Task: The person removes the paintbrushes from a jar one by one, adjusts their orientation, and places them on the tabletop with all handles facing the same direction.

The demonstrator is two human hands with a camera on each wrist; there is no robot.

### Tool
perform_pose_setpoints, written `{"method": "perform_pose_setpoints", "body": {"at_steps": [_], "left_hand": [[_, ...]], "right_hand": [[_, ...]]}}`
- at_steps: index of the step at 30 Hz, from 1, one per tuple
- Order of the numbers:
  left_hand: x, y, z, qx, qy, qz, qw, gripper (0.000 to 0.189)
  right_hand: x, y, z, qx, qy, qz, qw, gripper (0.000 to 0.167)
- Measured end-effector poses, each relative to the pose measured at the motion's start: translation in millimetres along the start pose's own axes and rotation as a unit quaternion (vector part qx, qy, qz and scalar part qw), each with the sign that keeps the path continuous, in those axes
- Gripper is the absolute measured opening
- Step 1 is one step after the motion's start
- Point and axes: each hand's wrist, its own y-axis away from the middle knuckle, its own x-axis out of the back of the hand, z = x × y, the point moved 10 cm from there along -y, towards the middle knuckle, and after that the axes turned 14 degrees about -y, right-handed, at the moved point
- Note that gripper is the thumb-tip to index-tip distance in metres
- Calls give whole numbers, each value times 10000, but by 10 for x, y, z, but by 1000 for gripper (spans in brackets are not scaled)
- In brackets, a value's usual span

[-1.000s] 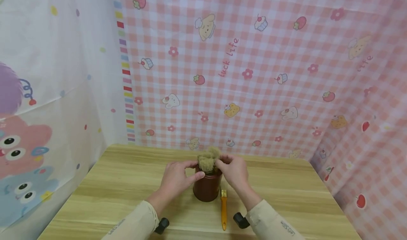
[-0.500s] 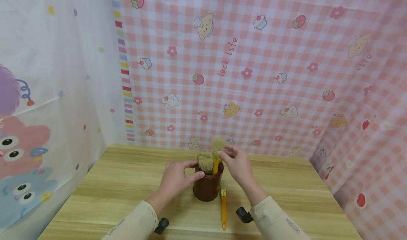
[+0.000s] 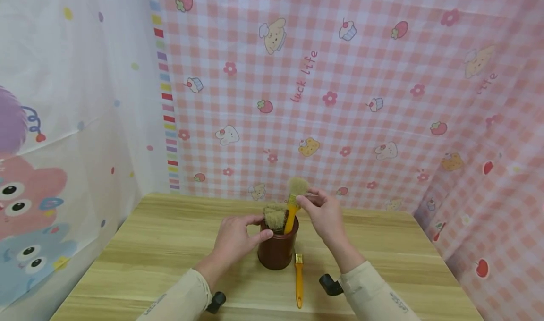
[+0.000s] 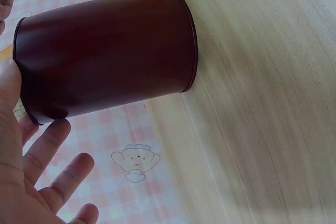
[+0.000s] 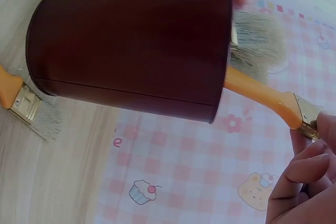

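A dark brown cylindrical brush pot (image 3: 276,252) stands upright on the table with bristle heads (image 3: 275,216) showing above its rim. At its left rim my left hand (image 3: 235,240) holds it, the thumb (image 4: 8,85) at the near edge and fingertips against the side. My right hand (image 3: 325,215) pinches a paintbrush (image 3: 291,217) by its metal ferrule, bristles up. That brush's yellow-orange handle (image 5: 257,92) leans out over the right rim, its lower end hidden inside the pot. A second paintbrush (image 3: 299,283) lies on the table in front of the pot.
Two black objects (image 3: 330,284) lie near the forearms, one beside each sleeve. The wooden table (image 3: 178,245) backs onto a pink checked cloth (image 3: 323,122); a white printed cloth (image 3: 97,170) hangs at the left.
My right hand has moved up and to the right, drawing the paintbrush partly out of the pot so its handle shows. My left hand and the pot have stayed in place.
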Motion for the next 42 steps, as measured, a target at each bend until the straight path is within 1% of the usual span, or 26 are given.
{"method": "perform_pose_setpoints", "body": {"at_steps": [3,8,10,15,20,24,29,35,42], "left_hand": [[-6,6,6,33,63,-55,10000,56],[-14,2,-2,27,54,-52,10000,55],[-20,-1,-15,68,87,-59,9999,55],[-44,0,-62,293,262,-157,9991,55],[-53,3,-75,349,288,-210,9988,56],[-56,6,-71,351,346,-234,9985,56],[-43,5,-56,328,451,-220,9982,55],[-52,7,-55,310,524,-242,9979,55],[-62,19,-62,314,509,-247,9979,56]], "right_hand": [[40,-9,-42,31,-97,64,9999,46],[110,-16,-109,90,-206,207,9995,46],[139,-16,-130,115,-248,248,9993,47],[218,-24,-154,180,-367,319,9987,48],[316,-36,-139,196,-384,390,9983,44],[417,-37,-102,19,-410,485,9980,45],[523,-42,-51,-283,-621,587,9959,52],[587,-42,-26,-503,-932,638,9923,49],[654,-33,9,-717,-979,633,9906,52]]}}
